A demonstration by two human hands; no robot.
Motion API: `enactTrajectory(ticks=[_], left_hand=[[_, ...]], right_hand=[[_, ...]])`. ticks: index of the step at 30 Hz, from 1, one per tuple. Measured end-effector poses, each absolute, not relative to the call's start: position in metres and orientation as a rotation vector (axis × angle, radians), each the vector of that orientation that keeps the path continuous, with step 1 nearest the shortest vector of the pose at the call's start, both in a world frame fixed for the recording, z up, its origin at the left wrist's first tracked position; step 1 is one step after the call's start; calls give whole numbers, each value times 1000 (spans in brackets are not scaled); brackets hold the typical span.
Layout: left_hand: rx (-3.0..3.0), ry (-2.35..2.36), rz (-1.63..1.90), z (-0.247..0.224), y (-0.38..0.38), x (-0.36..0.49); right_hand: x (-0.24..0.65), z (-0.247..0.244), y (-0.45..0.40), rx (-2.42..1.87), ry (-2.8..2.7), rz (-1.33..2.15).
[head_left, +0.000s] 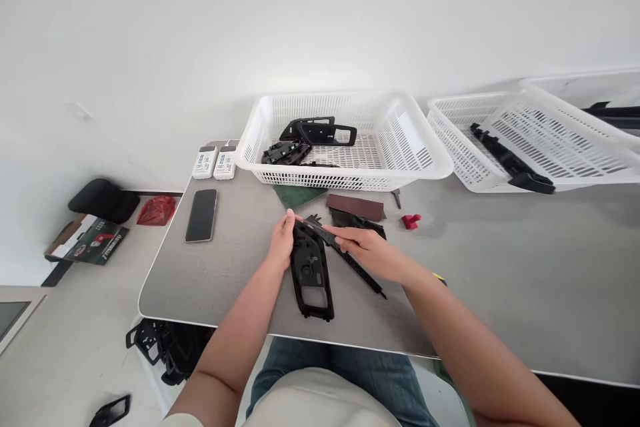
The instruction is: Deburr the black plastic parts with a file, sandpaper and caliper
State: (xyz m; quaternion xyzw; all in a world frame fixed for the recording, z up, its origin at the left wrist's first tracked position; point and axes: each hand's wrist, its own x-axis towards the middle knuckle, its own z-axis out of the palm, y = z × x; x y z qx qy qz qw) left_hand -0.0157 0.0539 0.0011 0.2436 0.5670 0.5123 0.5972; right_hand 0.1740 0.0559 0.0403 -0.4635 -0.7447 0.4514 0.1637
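Note:
My left hand (283, 238) grips the upper left edge of a black plastic trim panel (307, 267), which has a rectangular opening at its near end. The panel lies at an angle above the table's front edge, its clip side facing up. In my right hand (367, 250) is a black caliper (357, 268), its jaws at the panel's top end and its thin rod pointing down to the right. Whether the jaws touch the panel I cannot tell. Just beyond the hands lie a dark red strip (355, 207), a green sheet (300, 195) and a crumpled black piece (356, 221).
A white basket (345, 179) with several black trim parts stands at the back. More white baskets (470, 177) with dark parts are at right. A red piece (411, 221), a phone (201, 215) and two white boxes (205, 163) sit on the grey table (525, 267).

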Motion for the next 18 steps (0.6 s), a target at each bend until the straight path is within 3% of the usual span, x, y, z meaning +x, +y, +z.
enactTrajectory(ticks=[18], left_hand=[[646, 1408, 1167, 1, 52, -15]], right_hand=[[183, 34, 59, -1371, -2345, 1165]])
